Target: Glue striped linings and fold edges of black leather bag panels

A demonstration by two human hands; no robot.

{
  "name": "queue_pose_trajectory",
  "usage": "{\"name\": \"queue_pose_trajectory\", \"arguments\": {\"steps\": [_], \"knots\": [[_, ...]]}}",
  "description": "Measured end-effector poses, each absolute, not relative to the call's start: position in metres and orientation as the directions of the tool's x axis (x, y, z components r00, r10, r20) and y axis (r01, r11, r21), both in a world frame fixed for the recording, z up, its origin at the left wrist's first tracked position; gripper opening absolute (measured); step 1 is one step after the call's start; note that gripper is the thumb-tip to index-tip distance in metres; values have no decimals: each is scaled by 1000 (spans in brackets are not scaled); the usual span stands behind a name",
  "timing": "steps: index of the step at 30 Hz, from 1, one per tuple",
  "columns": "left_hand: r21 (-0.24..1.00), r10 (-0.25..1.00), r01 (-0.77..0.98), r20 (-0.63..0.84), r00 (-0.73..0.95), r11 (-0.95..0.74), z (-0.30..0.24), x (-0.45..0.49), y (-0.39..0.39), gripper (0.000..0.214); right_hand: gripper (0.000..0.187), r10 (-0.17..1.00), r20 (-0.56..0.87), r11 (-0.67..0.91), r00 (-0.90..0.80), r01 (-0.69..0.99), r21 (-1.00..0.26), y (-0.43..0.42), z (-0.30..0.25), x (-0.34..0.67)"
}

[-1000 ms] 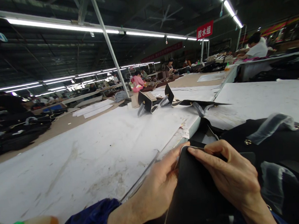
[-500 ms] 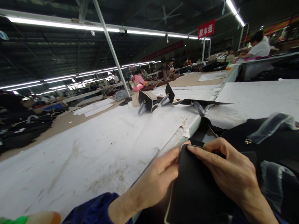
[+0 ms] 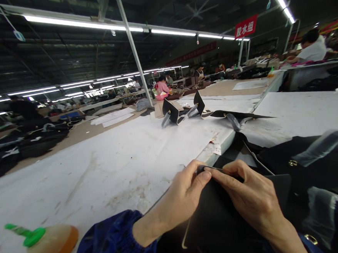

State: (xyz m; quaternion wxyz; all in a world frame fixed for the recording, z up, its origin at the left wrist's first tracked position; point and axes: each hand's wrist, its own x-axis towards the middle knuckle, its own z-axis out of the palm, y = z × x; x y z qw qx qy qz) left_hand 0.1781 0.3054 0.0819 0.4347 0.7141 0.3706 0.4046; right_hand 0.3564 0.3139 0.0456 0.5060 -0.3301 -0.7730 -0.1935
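Observation:
Both hands are at the upper corner of a black leather-like panel (image 3: 222,219) with a pale edge, held over the near edge of the table. My left hand (image 3: 185,194) pinches the corner, thumb on the near side and fingers curled behind. Against the same top edge, my right hand (image 3: 254,193) presses with its index finger while the other fingers bend around the panel. To the right lie more black pieces (image 3: 277,153), one bearing a handle wrapped in clear plastic (image 3: 329,146) with gold-coloured rings.
A squeeze bottle (image 3: 52,246) with a green nozzle and amber liquid stands at the left. On the white tabletop (image 3: 102,166), several black flaps (image 3: 172,111) with wrapped handles stand farther back. Dark pieces (image 3: 28,144) are piled far left. Co-workers sit beyond, one in white (image 3: 312,49).
My left thumb has come over onto the near side of the corner, and the fingers now curl around it. My right hand stays at the top edge. The view has shifted slightly left.

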Motion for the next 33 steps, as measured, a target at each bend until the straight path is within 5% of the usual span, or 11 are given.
{"name": "queue_pose_trajectory", "arguments": {"steps": [15,27,33], "knots": [[619,749,434,605,268,-655,95,168,299,20,9,415,907,693,69,622,-365,299,60,365],[483,678,523,676,287,-703,92,176,289,20,13,425,903,686,61,629,-365,298,59,365],[566,745,536,637,197,-626,89,176,292,23,10,371,925,616,75,726,-306,302,54,360]]}}
